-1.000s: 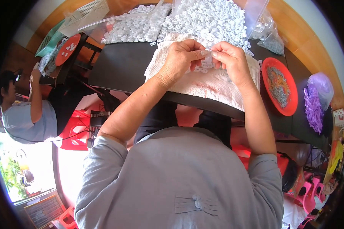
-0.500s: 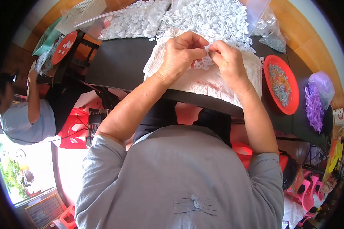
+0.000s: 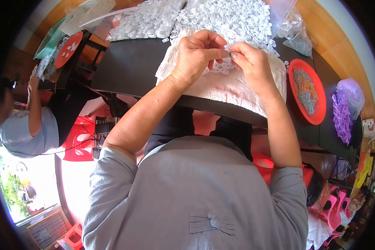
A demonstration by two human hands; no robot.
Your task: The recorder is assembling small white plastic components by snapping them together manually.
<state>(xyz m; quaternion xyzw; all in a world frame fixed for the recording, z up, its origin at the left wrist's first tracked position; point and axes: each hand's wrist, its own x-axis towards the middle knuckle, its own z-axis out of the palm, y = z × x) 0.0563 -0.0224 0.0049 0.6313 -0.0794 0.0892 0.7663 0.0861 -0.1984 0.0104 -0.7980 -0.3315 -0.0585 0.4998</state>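
The white pieces (image 3: 222,70) nearest the hands lie just below and between them, loose on a pale towel (image 3: 221,91), partly covered by the fingers, while many more spread in a heap (image 3: 225,18) just beyond the fingertips. The left hand (image 3: 196,53) has its thumb and index finger bent toward each other, and the right hand (image 3: 254,66) does likewise, their thumb tips meeting or nearly so above the towel; whatever sits in that small gap is too tiny and covered to make out, so I cannot tell whether either one grips a piece. There are two hands, one towel and one heap, whose pieces are too many to count. One piece (image 3: 166,40) lies apart on the dark tabletop (image 3: 125,64), left of the towel. To the left of the heap, one clear bag (image 3: 141,23) holds more white pieces. To the right of the towel stands one red dish (image 3: 293,83) of thin, silvery bits (image 3: 306,91); past it is one bundle of purple strips (image 3: 341,121). The white pieces are small, rounded and oblong, and those seen best have openings through them, like short chain links.
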